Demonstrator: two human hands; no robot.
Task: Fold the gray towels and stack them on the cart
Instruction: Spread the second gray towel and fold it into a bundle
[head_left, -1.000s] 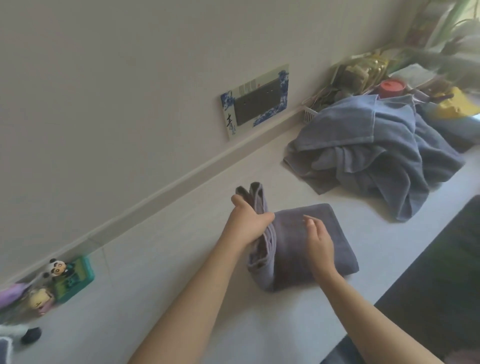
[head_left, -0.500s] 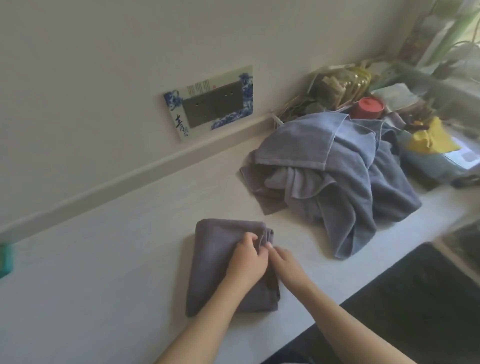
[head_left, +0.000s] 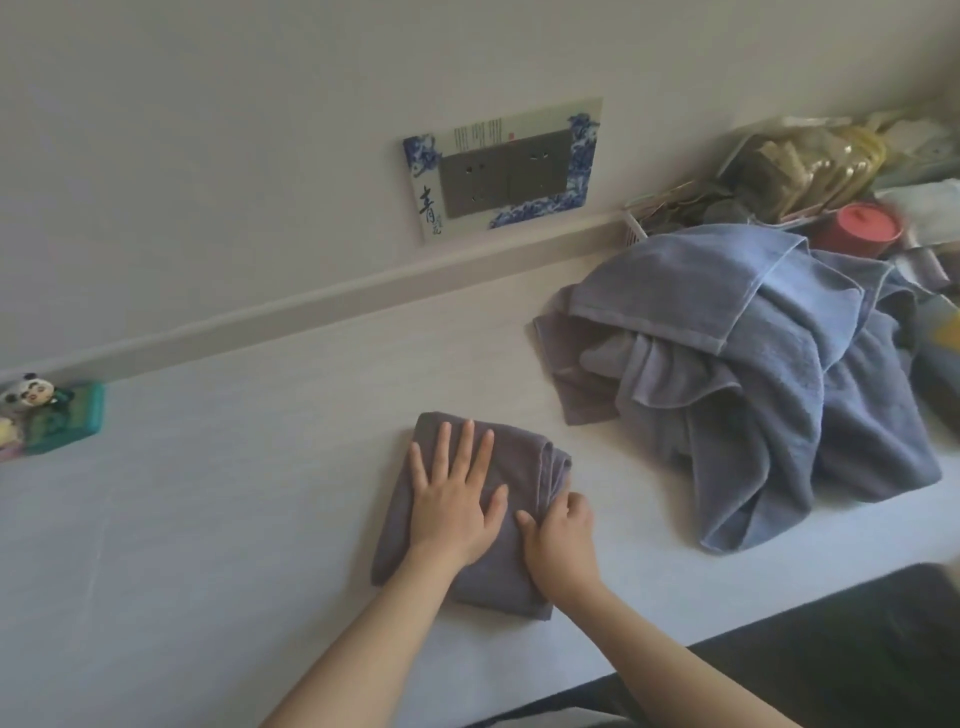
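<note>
Risk of stacked layers at right edge springing open or skewing if lifted one-sided; folded gray towel (head_left: 467, 512) flat on white counter (head_left: 208, 519), under flat, spread left hand (head_left: 452, 499), right edge pinched by curled right hand (head_left: 558, 540), unfolded towel pile (head_left: 753, 374) well right.

We lay our left hand (head_left: 451, 496) flat, palm down, fingers straight and slightly spread, forearm bare and reaching in from below. Our right hand (head_left: 558, 538) sits just beside it, fingers curled under in a pinching grip, thumb pointing toward the left hand.
</note>
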